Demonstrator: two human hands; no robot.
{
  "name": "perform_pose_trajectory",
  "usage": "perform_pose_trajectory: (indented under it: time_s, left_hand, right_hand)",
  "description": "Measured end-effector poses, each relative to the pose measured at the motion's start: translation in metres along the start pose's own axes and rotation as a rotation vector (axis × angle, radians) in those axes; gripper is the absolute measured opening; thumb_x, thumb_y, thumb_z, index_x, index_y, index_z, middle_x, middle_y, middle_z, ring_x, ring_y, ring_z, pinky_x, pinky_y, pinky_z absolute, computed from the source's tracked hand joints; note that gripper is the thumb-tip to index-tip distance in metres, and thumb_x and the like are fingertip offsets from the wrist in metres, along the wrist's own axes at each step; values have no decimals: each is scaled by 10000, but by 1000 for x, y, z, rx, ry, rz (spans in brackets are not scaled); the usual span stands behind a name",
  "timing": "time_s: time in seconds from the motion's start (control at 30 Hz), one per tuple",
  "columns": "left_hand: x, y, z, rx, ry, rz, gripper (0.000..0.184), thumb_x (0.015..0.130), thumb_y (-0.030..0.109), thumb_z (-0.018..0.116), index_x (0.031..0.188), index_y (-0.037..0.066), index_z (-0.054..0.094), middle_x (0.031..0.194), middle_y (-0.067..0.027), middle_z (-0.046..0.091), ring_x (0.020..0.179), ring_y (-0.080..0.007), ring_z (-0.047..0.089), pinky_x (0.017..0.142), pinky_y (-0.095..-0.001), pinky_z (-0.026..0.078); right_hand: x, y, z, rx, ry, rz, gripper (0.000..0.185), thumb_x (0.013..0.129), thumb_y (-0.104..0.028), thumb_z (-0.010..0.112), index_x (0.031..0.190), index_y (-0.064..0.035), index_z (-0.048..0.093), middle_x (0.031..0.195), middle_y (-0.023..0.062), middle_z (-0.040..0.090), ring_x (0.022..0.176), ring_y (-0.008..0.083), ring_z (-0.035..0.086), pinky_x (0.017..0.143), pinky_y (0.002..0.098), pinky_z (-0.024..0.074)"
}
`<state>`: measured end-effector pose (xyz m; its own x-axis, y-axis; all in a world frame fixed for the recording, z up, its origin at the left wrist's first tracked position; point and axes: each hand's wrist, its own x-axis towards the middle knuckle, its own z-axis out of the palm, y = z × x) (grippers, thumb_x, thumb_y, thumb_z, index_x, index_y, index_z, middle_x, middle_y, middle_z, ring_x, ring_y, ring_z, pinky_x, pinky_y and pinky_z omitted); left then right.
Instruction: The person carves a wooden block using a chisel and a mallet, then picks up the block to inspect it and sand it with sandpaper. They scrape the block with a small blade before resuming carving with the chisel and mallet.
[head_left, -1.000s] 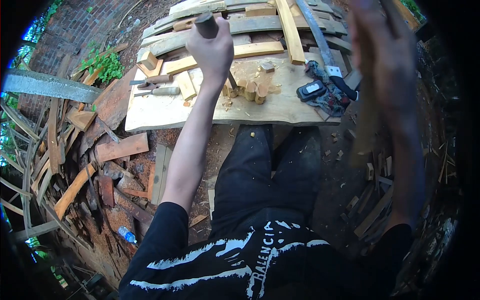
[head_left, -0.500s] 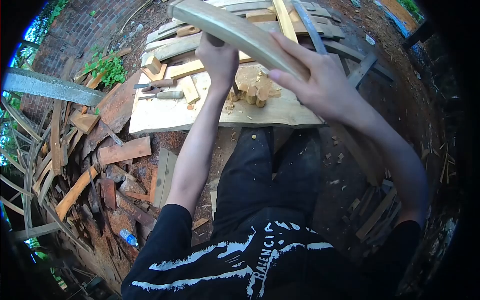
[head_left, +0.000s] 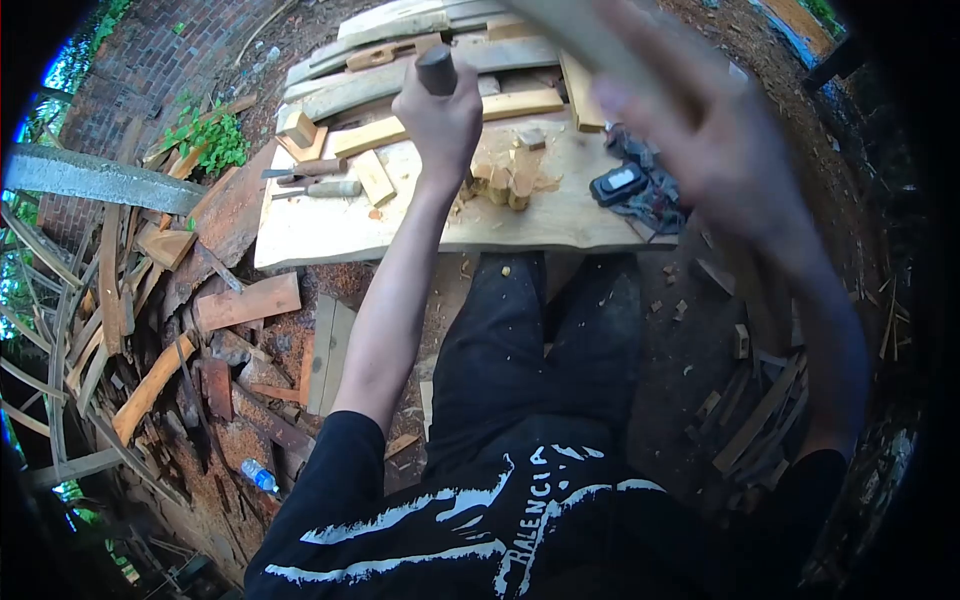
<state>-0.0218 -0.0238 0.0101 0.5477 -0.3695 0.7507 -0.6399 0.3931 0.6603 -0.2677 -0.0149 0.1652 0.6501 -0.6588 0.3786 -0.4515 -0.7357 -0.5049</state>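
Observation:
My left hand point(head_left: 440, 118) is wrapped around an upright chisel point(head_left: 436, 68), whose dark round handle end sticks out above the fist. Below the hand, the chisel's lower end meets a partly carved block of yellowish wood point(head_left: 502, 185) with chips around it. My right hand point(head_left: 715, 150), smeared by motion, grips a thick wooden club point(head_left: 600, 38) raised to the upper right, away from the chisel. The club's far end runs out of view at the top. Block and chisel stand on a pale plank bench point(head_left: 330, 235) in front of my legs.
More chisels point(head_left: 335, 188) lie at the bench's left, beside a small wood block point(head_left: 375, 178). On the right is a dark device point(head_left: 620, 180) on a crumpled cloth point(head_left: 655, 205). Long boards point(head_left: 350, 98) cover the back. Scrap wood point(head_left: 250, 303) and a plastic bottle point(head_left: 259, 475) lie left on the ground.
My right hand has swung the wooden club up and to the right, away from the chisel top, uncovering the device and cloth. My left hand stays nearly in place.

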Motion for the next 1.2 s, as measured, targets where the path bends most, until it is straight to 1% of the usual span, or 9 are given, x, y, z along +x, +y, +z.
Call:
perform_pose_trajectory:
  time_s: [0.03,0.2,0.23,0.37,0.53,0.67,0.87,1.0,1.2]
  left_hand:
    - [-2,6,0,4,-21,-54,193,919,118,708,822,-15,608,677,-63,675,638,-112,646,640,-288,511]
    - [-4,3,3,23,-39,-4,197,908,120,728,820,-10,609,685,-75,685,643,-133,672,646,-295,521]
    - [-4,2,5,-15,-17,57,164,902,106,728,858,-9,620,677,-91,685,620,-160,687,633,-305,534]
    - [-6,3,6,16,-19,73,146,892,96,732,932,-17,648,682,-117,696,612,-187,711,626,-316,552]
    - [-8,2,6,55,-42,43,139,888,93,725,918,-13,641,663,-118,678,593,-191,698,594,-324,544]
    - [-13,3,9,34,-65,107,152,883,97,728,882,-12,622,663,-137,686,604,-209,718,592,-345,548]
    - [-14,4,7,87,-86,-1,171,934,138,712,960,-25,665,717,-99,711,647,-146,704,648,-293,545]
    - [-12,4,10,97,-77,140,181,933,145,716,906,-18,641,710,-102,707,636,-149,698,639,-299,544]
    - [-13,5,13,46,-57,33,201,920,145,730,867,-10,614,687,-107,689,612,-185,698,620,-323,544]
  right_hand:
    - [5,2,-5,167,164,6,520,956,-411,704,1371,-102,653,829,156,713,791,216,710,740,343,544]
    - [-21,47,14,-350,-48,74,504,971,-367,679,1395,-100,634,840,142,705,827,229,697,756,337,545]
    - [-18,35,44,-12,28,-187,575,969,-360,679,1482,-124,570,909,183,722,834,301,709,818,391,563]
    - [-4,10,-7,13,-60,7,545,991,-338,657,1486,-129,566,906,212,713,852,307,715,848,435,566]
    - [-4,6,-33,438,414,48,394,1015,-394,656,1126,-18,699,684,-17,548,542,68,532,478,258,382]
    - [-25,24,24,-45,-160,-36,532,998,-309,678,1426,-5,588,1031,175,754,991,283,731,945,380,549]
    - [5,38,-42,642,49,-87,342,1046,-288,601,1212,-7,705,785,84,741,640,113,716,561,268,563]
    - [-16,25,43,-118,146,-418,287,1032,-261,604,1168,-42,729,782,71,725,579,101,684,471,237,486]
    - [6,58,-45,384,-65,-57,528,993,-439,641,1328,-32,672,942,181,762,838,271,761,736,395,589]
